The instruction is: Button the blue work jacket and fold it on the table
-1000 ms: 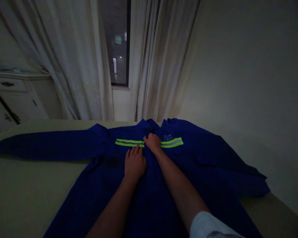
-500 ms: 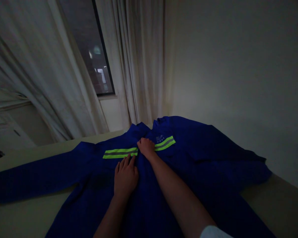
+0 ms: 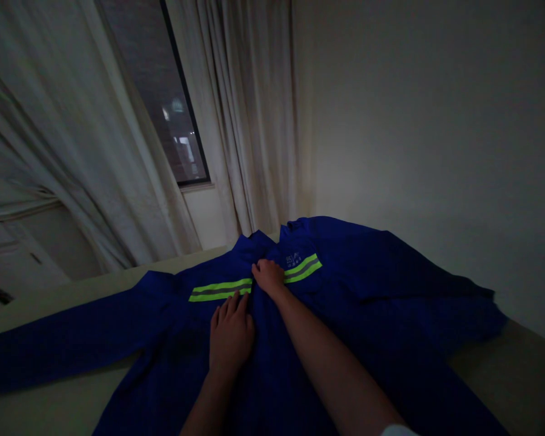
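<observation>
A blue work jacket (image 3: 177, 339) lies spread out with its front up and its collar (image 3: 257, 242) at the far end. Across its chest run two yellow-green reflective strips, a left strip (image 3: 218, 290) and a right strip (image 3: 305, 269), with small white print above the right one. My left hand (image 3: 231, 330) rests flat on the jacket, fingers stretched out to the lower edge of the left strip. At the front opening below the collar, my right hand (image 3: 269, 276) has its fingers curled on the jacket's edge. Its fingertips are partly hidden.
The jacket lies on a pale yellowish surface (image 3: 63, 399). Beyond it hang long light curtains (image 3: 131, 151) beside a dark window (image 3: 181, 127). A plain wall (image 3: 418, 133) stands at the right. At the far left is a pale cabinet (image 3: 22, 254).
The view has tilted up slightly, so jacket and hands sit a little lower. Both hands keep nearly the same places on the jacket.
</observation>
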Available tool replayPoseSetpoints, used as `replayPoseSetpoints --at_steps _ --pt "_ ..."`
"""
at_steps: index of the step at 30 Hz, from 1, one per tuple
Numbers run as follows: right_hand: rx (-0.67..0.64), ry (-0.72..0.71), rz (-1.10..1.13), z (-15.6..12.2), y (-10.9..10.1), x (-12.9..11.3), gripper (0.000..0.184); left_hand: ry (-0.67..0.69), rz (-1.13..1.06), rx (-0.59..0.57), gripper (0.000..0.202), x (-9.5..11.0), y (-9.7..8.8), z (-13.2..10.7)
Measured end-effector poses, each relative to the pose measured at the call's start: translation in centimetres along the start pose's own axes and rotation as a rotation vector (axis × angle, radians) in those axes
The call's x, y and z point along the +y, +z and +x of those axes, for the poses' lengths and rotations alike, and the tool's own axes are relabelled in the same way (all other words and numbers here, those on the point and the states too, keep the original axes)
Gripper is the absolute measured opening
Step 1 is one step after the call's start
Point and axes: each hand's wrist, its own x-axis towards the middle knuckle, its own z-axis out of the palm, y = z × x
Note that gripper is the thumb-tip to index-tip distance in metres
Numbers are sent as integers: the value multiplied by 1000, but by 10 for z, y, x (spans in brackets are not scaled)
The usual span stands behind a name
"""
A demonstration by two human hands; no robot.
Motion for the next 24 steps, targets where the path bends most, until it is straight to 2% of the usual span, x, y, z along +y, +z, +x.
replayPoseSetpoints --at_steps 12,24 --pt "20 -6 -2 1 3 2 33 -1 -7 -2 56 -1 6 2" --pt "29 -2 -14 1 5 4 34 2 -9 16 55 0 4 1"
